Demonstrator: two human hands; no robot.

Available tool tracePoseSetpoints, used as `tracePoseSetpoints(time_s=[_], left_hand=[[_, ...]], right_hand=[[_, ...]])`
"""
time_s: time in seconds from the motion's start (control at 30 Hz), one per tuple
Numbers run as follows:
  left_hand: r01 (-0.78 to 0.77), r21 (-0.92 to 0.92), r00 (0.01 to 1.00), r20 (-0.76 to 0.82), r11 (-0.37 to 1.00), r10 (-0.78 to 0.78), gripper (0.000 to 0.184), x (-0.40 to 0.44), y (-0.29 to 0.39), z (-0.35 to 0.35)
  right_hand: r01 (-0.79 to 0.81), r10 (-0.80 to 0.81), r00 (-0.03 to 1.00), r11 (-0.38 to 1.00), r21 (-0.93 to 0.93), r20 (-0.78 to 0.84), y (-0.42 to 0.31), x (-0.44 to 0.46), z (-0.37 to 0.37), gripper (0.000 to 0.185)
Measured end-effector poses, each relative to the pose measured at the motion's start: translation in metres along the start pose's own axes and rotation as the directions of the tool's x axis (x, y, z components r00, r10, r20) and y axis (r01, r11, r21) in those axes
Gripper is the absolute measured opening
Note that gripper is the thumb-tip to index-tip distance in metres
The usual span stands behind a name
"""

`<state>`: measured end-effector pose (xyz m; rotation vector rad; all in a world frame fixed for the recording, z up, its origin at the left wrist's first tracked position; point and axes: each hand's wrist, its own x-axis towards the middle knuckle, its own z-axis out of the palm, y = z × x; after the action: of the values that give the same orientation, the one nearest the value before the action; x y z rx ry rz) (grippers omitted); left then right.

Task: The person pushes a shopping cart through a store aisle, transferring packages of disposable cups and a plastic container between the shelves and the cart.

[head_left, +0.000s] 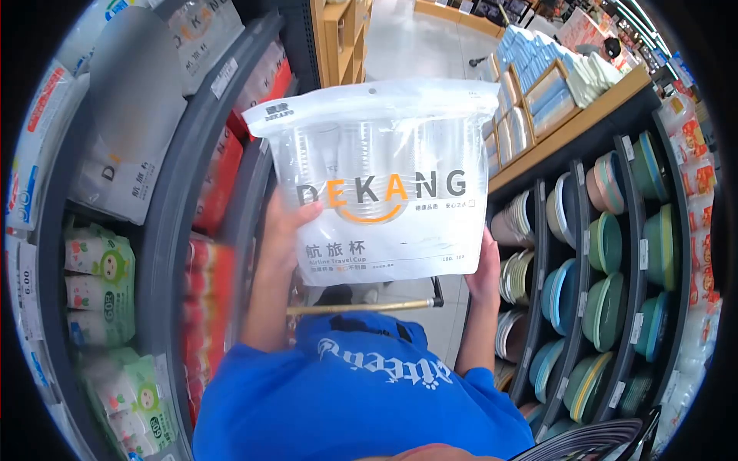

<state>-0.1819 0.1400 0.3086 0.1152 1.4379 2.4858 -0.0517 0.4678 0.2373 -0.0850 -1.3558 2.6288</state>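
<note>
A clear and white plastic bag of travel cups [384, 203], printed "DEKANG", is held upright in front of my chest. Stacked clear cups show through its upper half. My left hand [288, 227] grips the bag's left edge, with the thumb over the front. On the lower right edge, my right hand [484, 265] is closed around the side; most of its fingers are hidden behind the bag. Below the bag, close to my blue shirt [369, 384], runs a yellowish bar [361, 306] with a black end.
Shelves on my left carry more DEKANG bags [123, 165], green-and-white packs [100, 284] and red packages [207, 307]. On my right, racks hold stacked plastic basins [603, 311]. Folded towels [550, 65] fill a wooden display beyond. A tiled aisle floor [419, 50] stretches ahead.
</note>
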Motion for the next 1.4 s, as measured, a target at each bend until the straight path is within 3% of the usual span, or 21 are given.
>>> tracePoseSetpoints(time_s=[0.03, 0.13, 0.27, 0.4, 0.53, 0.73, 0.9, 1.1, 1.2, 1.3, 1.4], left_hand=[[0.028, 0.032, 0.999, -0.023, 0.999, -0.028, 0.074, -0.006, -0.008, 0.004], [0.112, 0.161, 0.994, -0.035, 0.981, -0.107, 0.067, -0.015, -0.026, -0.001], [0.164, 0.245, 0.985, 0.008, 0.956, -0.171, 0.064, -0.023, -0.030, -0.006], [0.093, 0.355, 0.982, 0.122, 0.930, -0.144, 0.067, -0.028, -0.034, -0.010], [0.122, 0.449, 0.948, 0.212, 0.885, -0.238, 0.069, -0.032, -0.034, -0.008], [0.090, 0.523, 0.940, 0.237, 0.847, -0.247, 0.070, -0.036, -0.044, -0.013], [0.114, 0.595, 0.913, 0.253, 0.796, -0.320, 0.064, -0.035, -0.044, -0.022], [0.098, 0.587, 0.920, 0.254, 0.804, -0.298, 0.061, -0.036, -0.049, -0.017], [0.150, 0.602, 0.911, 0.225, 0.785, -0.346, 0.075, -0.031, -0.056, -0.016], [0.040, 0.676, 0.960, 0.177, 0.736, -0.216, 0.082, -0.033, -0.062, 0.005], [-0.090, 0.549, 0.979, 0.201, 0.831, -0.027, 0.088, -0.025, -0.093, 0.012]], right_hand=[[-0.027, 0.031, 0.995, 0.998, -0.048, 0.090, -0.004, -0.003, -0.004, 0.072], [-0.139, 0.132, 0.990, 0.907, -0.397, -0.044, 0.012, -0.017, -0.004, 0.070], [-0.258, 0.252, 0.952, 0.966, -0.012, -0.171, 0.036, -0.034, -0.006, 0.066], [-0.207, 0.229, 0.953, 0.970, 0.127, -0.199, 0.044, -0.043, -0.016, 0.066], [-0.076, 0.092, 0.982, 0.992, 0.100, -0.167, 0.024, -0.042, -0.015, 0.069], [0.074, -0.075, 0.979, 0.997, -0.014, -0.192, 0.015, -0.041, -0.002, 0.073], [0.106, -0.123, 0.967, 0.991, -0.084, -0.225, 0.013, -0.046, 0.005, 0.082], [0.108, -0.141, 0.953, 0.985, -0.132, -0.269, 0.006, -0.049, 0.011, 0.089], [0.135, -0.186, 0.947, 0.970, -0.203, -0.260, 0.005, -0.050, 0.010, 0.091], [0.173, -0.253, 0.939, 0.933, -0.317, -0.232, 0.008, -0.050, 0.015, 0.097], [0.150, -0.249, 0.953, 0.885, -0.440, -0.175, 0.006, -0.053, 0.038, 0.102]])
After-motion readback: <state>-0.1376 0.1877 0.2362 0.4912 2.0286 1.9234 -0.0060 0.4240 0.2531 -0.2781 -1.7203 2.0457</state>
